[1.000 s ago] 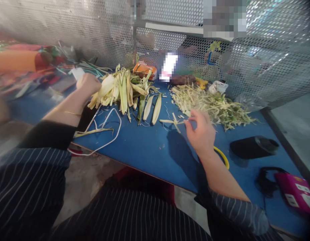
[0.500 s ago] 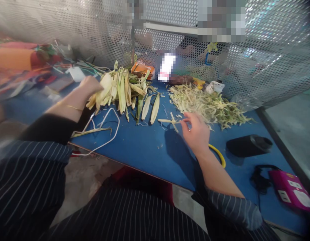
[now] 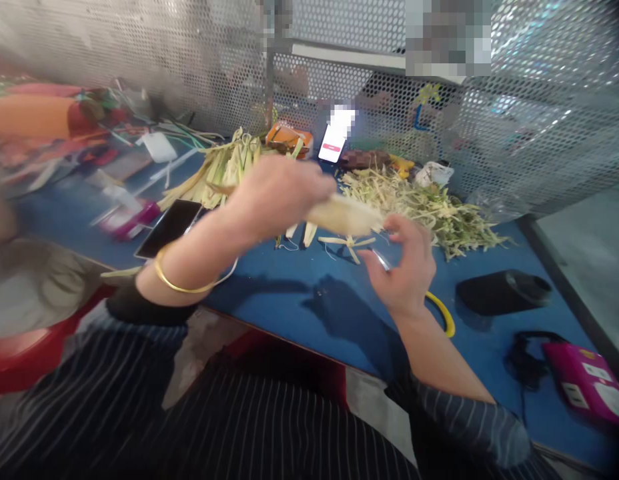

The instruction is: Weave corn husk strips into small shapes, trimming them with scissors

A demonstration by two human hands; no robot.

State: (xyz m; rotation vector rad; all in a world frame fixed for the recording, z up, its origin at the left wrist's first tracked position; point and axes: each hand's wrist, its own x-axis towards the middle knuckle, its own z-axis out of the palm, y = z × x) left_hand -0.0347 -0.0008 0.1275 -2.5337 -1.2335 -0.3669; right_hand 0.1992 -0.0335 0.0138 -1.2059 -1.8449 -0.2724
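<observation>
My left hand (image 3: 289, 193), a yellow bangle on its wrist, is closed on a pale corn husk (image 3: 344, 215) above the table. The husk is blurred, and its free end reaches to the fingertips of my right hand (image 3: 407, 267). That hand has its thumb and fingers apart; whether it touches the husk I cannot tell. A thin shiny metal piece (image 3: 381, 259) shows in the gap between its thumb and fingers. Below the husk, narrow strips lie crossed as a star (image 3: 348, 245). Behind my left hand lies a bundle of husks (image 3: 234, 163), partly hidden.
Shredded husk (image 3: 414, 203) is heaped at the back right. A lit phone (image 3: 333, 143) leans near the mesh wall; a dark phone (image 3: 172, 227) lies left. On the right are a yellow ring (image 3: 442, 317), a black cylinder (image 3: 502, 292) and a magenta power strip (image 3: 584, 380).
My left hand has left the husk bundle and come right with a husk, up to my right hand. My right hand has spread its fingers and no longer touches the star of strips.
</observation>
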